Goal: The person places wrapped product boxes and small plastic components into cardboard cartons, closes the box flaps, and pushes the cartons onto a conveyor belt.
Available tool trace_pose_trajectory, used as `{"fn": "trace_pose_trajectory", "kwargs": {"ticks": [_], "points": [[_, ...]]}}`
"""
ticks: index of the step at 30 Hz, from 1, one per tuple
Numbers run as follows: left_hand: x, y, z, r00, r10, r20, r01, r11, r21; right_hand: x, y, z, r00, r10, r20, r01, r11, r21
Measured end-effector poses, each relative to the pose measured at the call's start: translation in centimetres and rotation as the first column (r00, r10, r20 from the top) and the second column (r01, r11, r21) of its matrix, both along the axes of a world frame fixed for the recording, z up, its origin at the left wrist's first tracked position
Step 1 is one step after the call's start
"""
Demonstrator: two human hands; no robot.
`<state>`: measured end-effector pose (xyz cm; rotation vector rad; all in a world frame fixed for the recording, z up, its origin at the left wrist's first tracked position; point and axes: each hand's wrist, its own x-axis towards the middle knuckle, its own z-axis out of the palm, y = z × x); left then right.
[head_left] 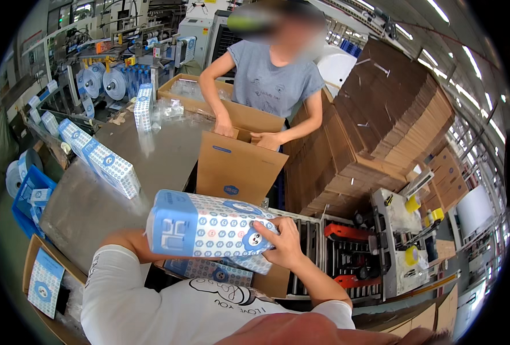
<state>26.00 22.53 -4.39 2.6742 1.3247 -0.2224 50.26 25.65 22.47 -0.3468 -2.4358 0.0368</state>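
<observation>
A blue and white plastic-wrapped pack [223, 221], printed with small round badges and a cartoon animal face, is held up before my chest. My right hand [287, 244] is closed on its right end, with the thumb and fingers pressing on the wrapping. My left forearm runs behind the pack's left end, and the pack hides my left hand [142, 246] almost wholly, fingers included. Just below it another similar pack [258, 264] shows in part. Beneath both, more packs [212, 271] sit in an open carton [273, 283] close against me.
Across the metal table [88, 195], a co-worker's hands reach into an open brown carton [237, 169]. Packs lie in a row [102, 160] on the table's left, and another stands upright [143, 108]. Flat cardboard stacks [375, 109] rise at right, beside a roller conveyor [309, 241]. A blue crate [28, 215] stands left.
</observation>
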Motion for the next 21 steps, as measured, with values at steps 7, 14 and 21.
{"fn": "trace_pose_trajectory", "kwargs": {"ticks": [7,14,21], "points": [[-1.8,0.3,0.6,0.976,0.215,-0.03,-0.205,0.87,-0.449,-1.1,-0.9,-3.0,0.965,0.046,-0.258,-0.153,0.898,-0.412],[-2.9,-3.3,-2.3,0.94,0.252,0.231,-0.199,0.953,-0.229,-0.7,5.3,-18.0,0.805,-0.169,0.569,0.369,0.893,-0.257],[-6.6,-2.7,1.2,0.924,0.159,0.348,-0.186,0.981,0.046,-1.1,7.8,-25.8,0.854,-0.056,0.517,0.332,0.825,-0.458]]}}
